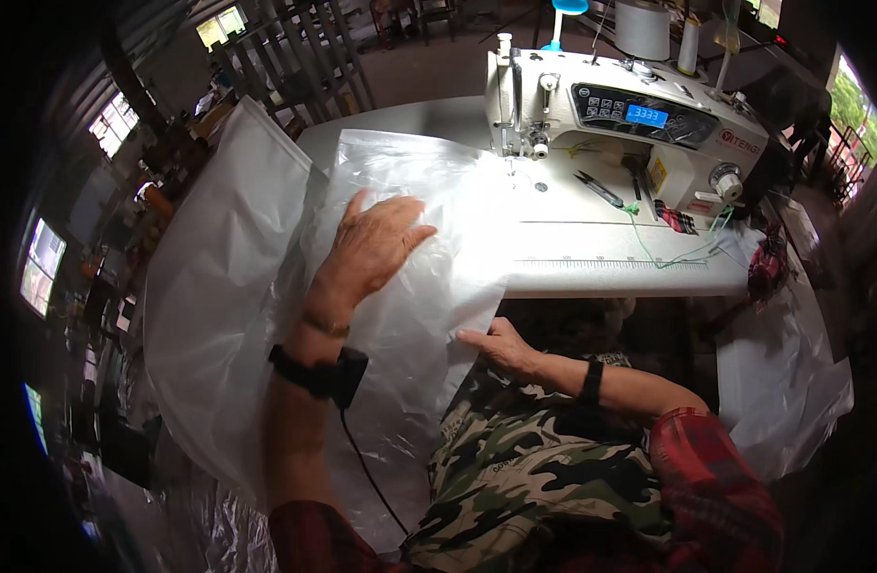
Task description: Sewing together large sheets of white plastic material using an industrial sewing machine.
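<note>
A large translucent white plastic sheet lies over the left part of the sewing table and hangs down toward my lap. My left hand rests palm down on it, fingers spread. The sheet's right edge, just below the table's front, is pinched between the thumb and fingers of my right hand. Its upper right corner reaches close to the needle area of a white sewing machine; glare there hides whether it lies under the presser foot. Another fold of plastic spreads out at the left.
Thread snips, green thread and a plaid scrap lie on the machine bed. More plastic sheeting hangs at the right. Thread cones stand behind the machine. A dark cable runs from my left wrist strap.
</note>
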Demonstrator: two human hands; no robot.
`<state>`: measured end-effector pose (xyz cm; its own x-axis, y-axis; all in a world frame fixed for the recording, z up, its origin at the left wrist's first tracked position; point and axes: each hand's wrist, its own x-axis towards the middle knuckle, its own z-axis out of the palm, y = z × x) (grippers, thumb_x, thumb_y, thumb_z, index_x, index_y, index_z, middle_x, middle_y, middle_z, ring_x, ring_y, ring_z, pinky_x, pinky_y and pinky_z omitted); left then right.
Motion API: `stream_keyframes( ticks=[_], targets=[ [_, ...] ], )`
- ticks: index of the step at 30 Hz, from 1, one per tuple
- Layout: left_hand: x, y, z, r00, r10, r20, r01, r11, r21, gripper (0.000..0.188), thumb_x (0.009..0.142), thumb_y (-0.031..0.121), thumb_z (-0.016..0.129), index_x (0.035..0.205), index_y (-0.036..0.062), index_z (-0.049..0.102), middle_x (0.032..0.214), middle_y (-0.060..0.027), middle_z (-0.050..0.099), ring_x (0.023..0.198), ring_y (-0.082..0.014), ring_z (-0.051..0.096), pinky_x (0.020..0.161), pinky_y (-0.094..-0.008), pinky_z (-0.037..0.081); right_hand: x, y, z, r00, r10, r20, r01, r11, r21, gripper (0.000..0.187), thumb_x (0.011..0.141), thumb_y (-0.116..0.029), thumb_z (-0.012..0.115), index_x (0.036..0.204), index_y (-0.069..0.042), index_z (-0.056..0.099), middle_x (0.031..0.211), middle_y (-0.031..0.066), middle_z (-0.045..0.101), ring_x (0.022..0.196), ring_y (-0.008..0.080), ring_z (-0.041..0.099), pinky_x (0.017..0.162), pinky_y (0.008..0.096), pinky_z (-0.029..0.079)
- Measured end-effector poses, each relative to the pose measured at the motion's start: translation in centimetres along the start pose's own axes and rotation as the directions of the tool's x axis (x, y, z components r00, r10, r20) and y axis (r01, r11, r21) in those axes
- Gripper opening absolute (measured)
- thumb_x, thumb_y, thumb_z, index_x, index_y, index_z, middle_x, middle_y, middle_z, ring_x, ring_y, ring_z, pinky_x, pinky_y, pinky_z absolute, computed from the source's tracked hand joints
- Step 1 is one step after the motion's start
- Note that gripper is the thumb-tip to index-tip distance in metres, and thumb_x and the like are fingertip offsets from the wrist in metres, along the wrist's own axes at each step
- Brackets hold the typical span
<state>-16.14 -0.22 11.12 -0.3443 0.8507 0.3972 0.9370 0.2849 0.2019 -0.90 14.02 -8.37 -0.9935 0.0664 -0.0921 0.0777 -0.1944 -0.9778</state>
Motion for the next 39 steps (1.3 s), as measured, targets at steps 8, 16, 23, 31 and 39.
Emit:
stream_keyframes(
  ticks=[8, 16, 23, 31, 39],
  targets=[
    [-6.8, -11.7, 3.4, 0.864, -0.503, 0.006, 0.477, 0.822, 0.311, 0.036, 0.097, 0.041, 0.052, 0.108, 0.0112, 0.069, 0.126, -0.005, 0.064, 0.123, -0.0231, 0.055, 0.109, -0.0638, 0.022, -5.8, -4.4, -2.0, 0.927, 0.16, 0.338, -0.181, 0.983, 0.029, 0.037, 0.094, -0.035, 0.066, 0.109, -0.001, 0.065, 0.092, 0.0009, 0.061, 0.084, 0.0074, 0.052, 0.073, 0.026, 0.043],
    [-6.8, -4.1, 0.0, 0.927, -0.327, -0.185, 0.357, 0.92, 0.163, 0.038, 0.092, 0.034, 0.064, 0.114, 0.0029, 0.065, 0.122, -0.0128, 0.065, 0.115, -0.0302, 0.059, 0.105, -0.0445, 0.036, -7.2, -1.9, -5.1, 0.971, 0.223, 0.079, -0.214, 0.97, -0.111, 0.022, 0.091, -0.025, 0.069, 0.094, -0.004, 0.063, 0.072, -0.0004, 0.058, 0.064, 0.0066, 0.053, 0.055, 0.0233, 0.043],
    [-13.4, 9.1, 3.0, 0.912, -0.387, -0.138, 0.411, 0.852, 0.325, 0.056, 0.074, 0.046, 0.078, 0.108, 0.0054, 0.059, 0.109, -0.0124, 0.058, 0.107, -0.0309, 0.054, 0.093, -0.0443, 0.039, -6.7, -7.7, -4.8, 0.915, -0.38, -0.136, 0.276, 0.835, -0.476, 0.015, 0.096, -0.012, 0.062, 0.092, 0.001, 0.059, 0.075, 0.0004, 0.058, 0.067, 0.0062, 0.051, 0.06, 0.023, 0.044],
    [-17.6, 8.5, 2.7, 0.756, -0.568, -0.326, 0.574, 0.814, -0.088, 0.01, 0.085, 0.004, 0.065, 0.086, 0.0056, 0.056, 0.087, -0.0059, 0.06, 0.085, -0.0221, 0.06, 0.078, -0.0367, 0.045, -1.6, -10.0, -1.8, 0.994, 0.1, 0.043, -0.1, 0.995, 0.007, 0.059, 0.096, -0.027, 0.062, 0.138, 0.011, 0.044, 0.119, 0.017, 0.061, 0.094, 0.0174, 0.065, 0.073, 0.0258, 0.052],
    [-15.2, 10.7, -3.7, 0.217, -0.871, -0.441, 0.507, 0.487, -0.711, 0.039, 0.103, 0.025, 0.048, 0.133, 0.0012, 0.055, 0.13, -0.0096, 0.057, 0.115, -0.0172, 0.055, 0.091, -0.0304, 0.047, 4.8, -11.1, -3.0, 0.933, 0.17, -0.317, 0.036, 0.832, 0.554, 0.029, 0.101, -0.021, 0.051, 0.119, 0.001, 0.043, 0.116, 0.0215, 0.056, 0.085, 0.0257, 0.067, 0.07, 0.0327, 0.058]
  ],
)
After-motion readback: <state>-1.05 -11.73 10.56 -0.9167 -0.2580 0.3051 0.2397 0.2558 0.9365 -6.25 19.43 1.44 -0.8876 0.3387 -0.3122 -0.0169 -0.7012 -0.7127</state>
